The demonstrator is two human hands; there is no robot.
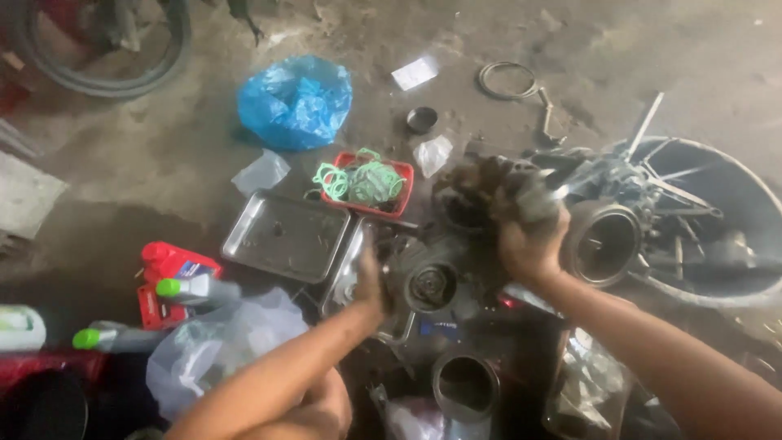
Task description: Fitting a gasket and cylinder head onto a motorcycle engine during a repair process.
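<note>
My left hand point(371, 281) rests against the side of a dark, greasy engine part point(428, 281) with a round bore, low in the middle of the view. My right hand point(528, 236) is closed around a blurred dark metal piece point(489, 183) held just above that part. To the right sits a round metal cylinder opening point(603, 240), joined to more engine hardware. Motion blur hides how the fingers sit on the pieces.
A metal tray point(285, 236), a red basket of green gaskets point(366, 183), a blue plastic bag point(295, 102), red and grey bottles point(179, 281), a clear plastic bag point(216, 342) and a wheel point(700, 220) lie on the dirty concrete floor.
</note>
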